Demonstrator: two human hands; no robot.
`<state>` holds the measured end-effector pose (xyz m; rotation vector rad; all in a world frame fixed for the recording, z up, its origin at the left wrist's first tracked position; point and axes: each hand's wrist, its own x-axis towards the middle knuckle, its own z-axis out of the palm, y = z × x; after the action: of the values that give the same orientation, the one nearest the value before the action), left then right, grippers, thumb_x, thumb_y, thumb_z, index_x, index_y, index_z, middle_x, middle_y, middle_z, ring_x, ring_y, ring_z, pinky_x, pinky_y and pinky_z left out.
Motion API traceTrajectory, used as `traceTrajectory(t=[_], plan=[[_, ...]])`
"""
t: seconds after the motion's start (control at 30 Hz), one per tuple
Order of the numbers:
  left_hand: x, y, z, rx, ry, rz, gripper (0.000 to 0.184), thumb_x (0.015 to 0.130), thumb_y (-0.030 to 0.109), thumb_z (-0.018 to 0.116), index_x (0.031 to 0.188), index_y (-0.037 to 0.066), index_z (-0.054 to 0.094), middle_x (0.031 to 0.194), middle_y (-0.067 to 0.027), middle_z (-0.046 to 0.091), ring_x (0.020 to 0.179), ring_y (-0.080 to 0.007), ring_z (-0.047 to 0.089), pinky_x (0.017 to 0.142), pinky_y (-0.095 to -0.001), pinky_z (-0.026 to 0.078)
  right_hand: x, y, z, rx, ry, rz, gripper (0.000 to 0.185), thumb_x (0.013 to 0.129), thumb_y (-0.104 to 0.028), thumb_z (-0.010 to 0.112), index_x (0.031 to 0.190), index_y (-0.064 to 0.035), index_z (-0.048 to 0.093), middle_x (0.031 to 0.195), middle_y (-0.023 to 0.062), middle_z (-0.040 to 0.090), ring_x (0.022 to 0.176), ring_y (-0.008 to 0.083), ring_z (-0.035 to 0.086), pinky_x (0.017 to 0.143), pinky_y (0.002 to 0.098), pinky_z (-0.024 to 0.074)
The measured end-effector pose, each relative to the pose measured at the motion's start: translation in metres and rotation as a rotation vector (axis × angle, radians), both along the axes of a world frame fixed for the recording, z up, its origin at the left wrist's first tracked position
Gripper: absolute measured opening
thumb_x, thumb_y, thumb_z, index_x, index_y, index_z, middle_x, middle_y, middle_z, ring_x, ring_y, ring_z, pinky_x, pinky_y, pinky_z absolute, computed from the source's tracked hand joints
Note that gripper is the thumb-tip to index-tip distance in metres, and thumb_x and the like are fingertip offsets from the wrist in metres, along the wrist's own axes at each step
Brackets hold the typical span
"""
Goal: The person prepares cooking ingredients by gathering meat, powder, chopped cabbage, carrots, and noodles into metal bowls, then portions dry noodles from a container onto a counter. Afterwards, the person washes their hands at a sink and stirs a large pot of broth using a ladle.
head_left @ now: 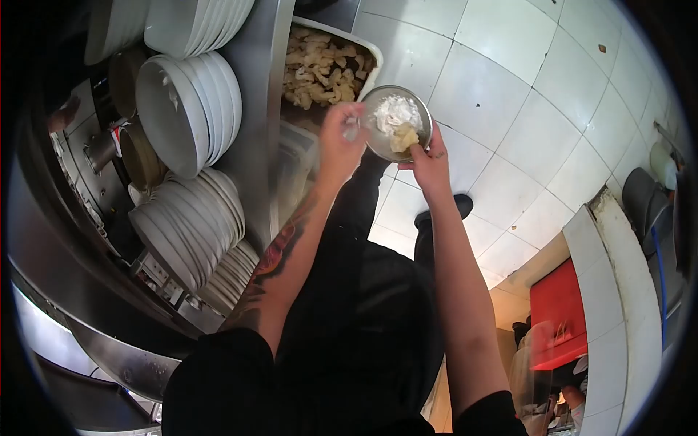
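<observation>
We hold a round, silvery metal bowl [424, 120] in front of us, above the pale grey-white tiled floor [502, 69]. Inside the bowl we see a heap of loose white powder [398, 110] and, against its near side, a knobbly pale-yellow lump [405, 138]. Our right hand [430, 164] is at the bowl's near right side, fingers and thumb clamped on the rim, the thumb close to the lump. Our left hand [343, 134] is at the bowl's left side, its fingers curled and blurred; we cannot tell whether they are pinched together or apart, nor whether they touch the rim.

Just beyond the bowl on its left, we see a pale rectangular tub with rounded corners [376, 59] holding a pile of irregular golden-beige pieces [320, 69]. To the left of the bowl and nearer to us is a translucent plastic container [297, 154]. Farther left of the bowl, past a grey steel counter edge [256, 94], we see stacks of round white dishes [190, 112] tilted on edge. Below the bowl, to its right, a black shoe [460, 206] rests on the floor.
</observation>
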<state>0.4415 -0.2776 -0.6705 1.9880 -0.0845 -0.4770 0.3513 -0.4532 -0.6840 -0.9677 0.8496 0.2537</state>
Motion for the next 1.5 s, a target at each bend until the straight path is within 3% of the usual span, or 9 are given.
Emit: traceTrajectory(t=[0.1, 0.23, 0.33, 0.47, 0.63, 0.8, 1.0, 1.27, 1.5], plan=[[0.051, 0.012, -0.053, 0.034, 0.031, 0.362, 0.044, 0.084, -0.005, 0.067, 0.126, 0.004, 0.061, 0.126, -0.0103, 0.063, 0.108, -0.0213, 0.063, 0.090, -0.0339, 0.054, -0.017, -0.004, -0.007, -0.009, 0.049, -0.010, 0.072, 0.090, 0.006, 0.044, 0.159, -0.0101, 0.031, 0.136, 0.0194, 0.059, 0.094, 0.0226, 0.073, 0.062, 0.0283, 0.0641], [0.129, 0.020, -0.122, 0.568, -0.604, -0.075, 0.040, 0.082, 0.003, 0.068, 0.122, 0.004, 0.066, 0.121, -0.0172, 0.065, 0.108, -0.0369, 0.065, 0.091, -0.0466, 0.055, -0.028, -0.001, -0.006, 0.030, 0.097, -0.071, 0.072, 0.090, 0.006, 0.044, 0.159, -0.0111, 0.031, 0.136, 0.0194, 0.059, 0.095, 0.0229, 0.073, 0.063, 0.0281, 0.0646], [0.139, 0.009, -0.116, 0.969, -0.366, -0.266, 0.038, 0.082, 0.009, 0.069, 0.120, 0.004, 0.066, 0.122, -0.0170, 0.067, 0.108, -0.0374, 0.066, 0.090, -0.0480, 0.055, -0.034, -0.002, -0.002, 0.065, 0.091, -0.059, 0.072, 0.090, 0.006, 0.044, 0.159, -0.0117, 0.031, 0.134, 0.0188, 0.059, 0.095, 0.0229, 0.073, 0.063, 0.0283, 0.0651], [0.138, 0.029, -0.114, 0.583, 0.010, 0.254, 0.040, 0.091, 0.025, 0.073, 0.123, 0.002, 0.064, 0.115, -0.0174, 0.069, 0.102, -0.0325, 0.069, 0.086, -0.0462, 0.055, -0.041, -0.004, -0.004, 0.048, 0.090, -0.036, 0.071, 0.090, 0.006, 0.044, 0.158, -0.0115, 0.032, 0.132, 0.0184, 0.060, 0.095, 0.0231, 0.073, 0.062, 0.0288, 0.0654], [0.098, 0.056, -0.100, 0.462, -0.306, 0.380, 0.038, 0.094, 0.019, 0.069, 0.129, 0.005, 0.062, 0.125, -0.0188, 0.067, 0.103, -0.0301, 0.068, 0.090, -0.0430, 0.053, -0.039, -0.007, -0.002, 0.098, 0.169, -0.156, 0.059, 0.092, 0.003, 0.048, 0.150, -0.0075, 0.041, 0.128, 0.0154, 0.063, 0.100, 0.0249, 0.072, 0.064, 0.0318, 0.0668], [0.072, 0.051, -0.091, 0.786, -0.291, -0.663, 0.040, 0.086, 0.006, 0.066, 0.125, 0.017, 0.066, 0.126, -0.0092, 0.065, 0.109, -0.0340, 0.065, 0.093, -0.0453, 0.053, -0.041, -0.009, 0.002, 0.095, 0.171, -0.139, 0.060, 0.092, 0.003, 0.048, 0.150, -0.0077, 0.041, 0.128, 0.0153, 0.063, 0.101, 0.0237, 0.071, 0.064, 0.0315, 0.0664], [0.075, 0.082, -0.113, 0.823, -0.144, -0.109, 0.034, 0.087, 0.026, 0.077, 0.114, 0.007, 0.069, 0.107, -0.0106, 0.068, 0.102, -0.0293, 0.069, 0.085, -0.0424, 0.055, -0.057, -0.018, 0.001, 0.072, 0.182, -0.070, 0.061, 0.091, 0.003, 0.048, 0.151, -0.0083, 0.041, 0.128, 0.0143, 0.063, 0.102, 0.0229, 0.071, 0.064, 0.0307, 0.0660], [0.056, 0.083, -0.103, 0.000, 0.379, 0.620, 0.014, 0.098, 0.015, 0.067, 0.105, 0.004, 0.062, 0.101, -0.0045, 0.066, 0.095, -0.0141, 0.065, 0.079, -0.0274, 0.053, -0.052, -0.014, 0.003, 0.109, 0.177, -0.111, 0.062, 0.091, 0.003, 0.048, 0.151, -0.0088, 0.041, 0.129, 0.0135, 0.063, 0.102, 0.0229, 0.071, 0.064, 0.0309, 0.0660], [0.042, 0.097, -0.137, 0.153, 0.070, 0.493, 0.029, 0.096, 0.018, 0.068, 0.119, 0.002, 0.060, 0.107, -0.0088, 0.066, 0.094, -0.0178, 0.066, 0.074, -0.0359, 0.058, -0.057, -0.016, 0.001, 0.081, 0.171, -0.060, 0.062, 0.091, 0.002, 0.048, 0.151, -0.0097, 0.041, 0.129, 0.0134, 0.062, 0.101, 0.0229, 0.071, 0.064, 0.0316, 0.0663]])
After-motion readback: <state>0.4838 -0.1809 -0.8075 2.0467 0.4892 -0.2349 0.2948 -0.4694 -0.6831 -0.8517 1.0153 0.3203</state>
